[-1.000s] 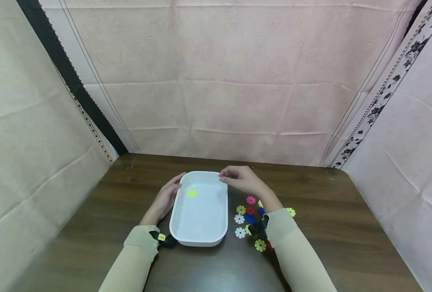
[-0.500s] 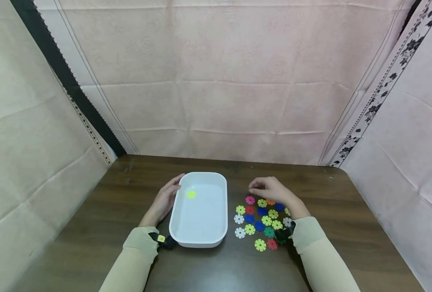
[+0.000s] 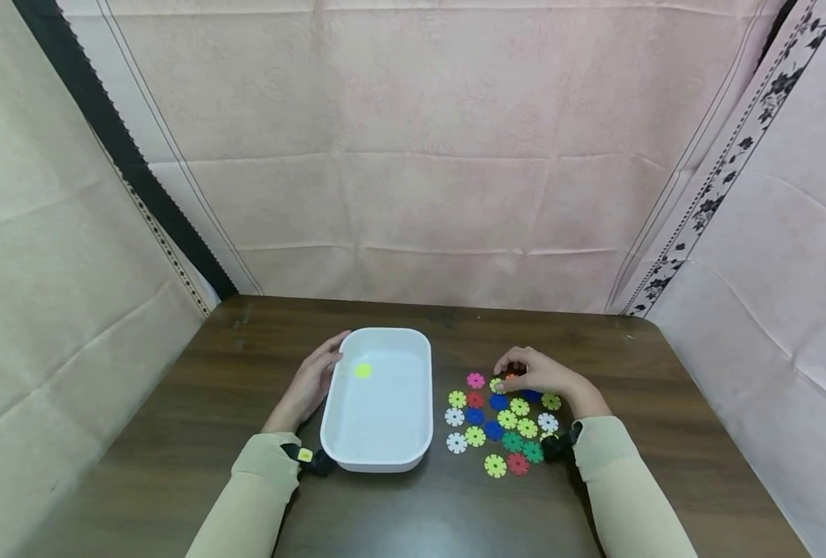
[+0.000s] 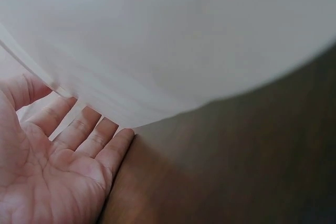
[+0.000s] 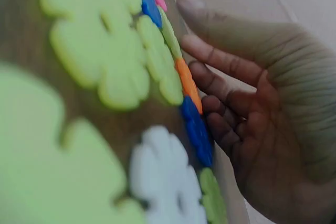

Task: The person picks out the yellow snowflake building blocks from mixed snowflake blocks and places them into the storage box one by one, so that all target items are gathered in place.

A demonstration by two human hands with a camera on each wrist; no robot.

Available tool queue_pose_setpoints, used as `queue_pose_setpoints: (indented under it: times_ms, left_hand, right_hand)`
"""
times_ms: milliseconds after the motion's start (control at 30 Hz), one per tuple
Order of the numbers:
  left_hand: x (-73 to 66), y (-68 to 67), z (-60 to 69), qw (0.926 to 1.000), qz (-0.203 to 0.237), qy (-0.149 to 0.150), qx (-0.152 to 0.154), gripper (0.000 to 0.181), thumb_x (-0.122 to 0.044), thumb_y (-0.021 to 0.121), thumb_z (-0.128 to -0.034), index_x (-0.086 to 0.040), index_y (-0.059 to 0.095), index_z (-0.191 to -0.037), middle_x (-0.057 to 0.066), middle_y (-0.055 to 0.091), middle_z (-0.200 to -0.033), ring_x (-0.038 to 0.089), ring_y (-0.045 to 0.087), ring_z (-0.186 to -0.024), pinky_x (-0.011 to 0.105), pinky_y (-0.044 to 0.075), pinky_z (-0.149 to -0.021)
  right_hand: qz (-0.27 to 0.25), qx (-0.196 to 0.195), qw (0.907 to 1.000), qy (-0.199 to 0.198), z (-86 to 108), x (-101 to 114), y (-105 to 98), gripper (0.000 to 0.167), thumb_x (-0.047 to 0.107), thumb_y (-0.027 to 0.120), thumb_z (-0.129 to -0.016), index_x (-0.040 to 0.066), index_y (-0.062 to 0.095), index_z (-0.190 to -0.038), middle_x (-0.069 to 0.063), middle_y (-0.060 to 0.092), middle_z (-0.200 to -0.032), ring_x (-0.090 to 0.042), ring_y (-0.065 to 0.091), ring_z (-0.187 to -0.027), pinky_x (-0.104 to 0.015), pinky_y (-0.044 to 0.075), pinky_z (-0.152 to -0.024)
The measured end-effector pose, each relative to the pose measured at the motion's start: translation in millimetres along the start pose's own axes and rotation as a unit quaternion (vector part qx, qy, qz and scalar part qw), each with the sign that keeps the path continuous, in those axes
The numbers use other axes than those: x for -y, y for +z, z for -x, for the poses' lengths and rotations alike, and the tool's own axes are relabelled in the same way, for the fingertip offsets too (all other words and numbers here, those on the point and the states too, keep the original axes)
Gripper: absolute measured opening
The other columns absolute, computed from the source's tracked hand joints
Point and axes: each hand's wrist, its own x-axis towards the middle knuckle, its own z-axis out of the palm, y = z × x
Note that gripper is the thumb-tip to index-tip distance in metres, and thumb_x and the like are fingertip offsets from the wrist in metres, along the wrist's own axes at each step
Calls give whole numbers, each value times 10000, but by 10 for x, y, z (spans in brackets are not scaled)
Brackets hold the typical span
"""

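A white rectangular tray (image 3: pixel 378 418) stands on the table, with one yellow-green disc (image 3: pixel 363 370) lying inside toward its far left. My left hand (image 3: pixel 311 384) rests against the tray's left side; the left wrist view shows its fingers (image 4: pixel 79 129) fairly straight along the wall, thumb near the rim. To the right lies a group of flower-shaped notched plastic discs (image 3: pixel 507 419). Over their far edge is my right hand (image 3: pixel 542 376), thumb and forefinger apart around a yellow-green disc (image 3: pixel 496 385). In the right wrist view the fingers are loosely bent beside an orange disc (image 5: pixel 188 85).
Several blue, red, green, white (image 3: pixel 548 421) and yellow-green discs lie flat and close together on the brown wooden table (image 3: pixel 357 519). Pale cloth (image 3: pixel 441 155) hangs behind the table and on both sides.
My right hand has moved from the tray's far right corner rightward, then down to the far edge of the discs. My left hand stays at the tray's left side.
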Motion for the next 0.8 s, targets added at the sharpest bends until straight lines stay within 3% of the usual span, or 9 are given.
queue_pose_setpoints:
  times_ms: [200, 800]
  left_hand:
    - [-7, 4, 18, 10000, -78, -57, -2, 471, -247, 475, -1048, -219, 451, -1518, 20, 434, -1546, 244, 475, -1372, 319, 440, -1054]
    - [-3, 0, 7, 9999, -43, -127, 9, 477, -251, 476, -1048, -215, 444, -1523, 30, 431, -1548, 242, 475, -1374, 299, 468, -1021]
  right_hand:
    - [-122, 224, 9996, 92, 27, -7, -6, 246, 337, 775, -886, 231, 690, -1091, -2, 569, -1214, -273, 402, -1163, -570, 393, -973]
    - [-160, 299, 9994, 61, 34, 8, -14, 208, 293, 773, -893, 196, 688, -1057, -21, 568, -1176, -264, 446, -1079, -462, 417, -912]
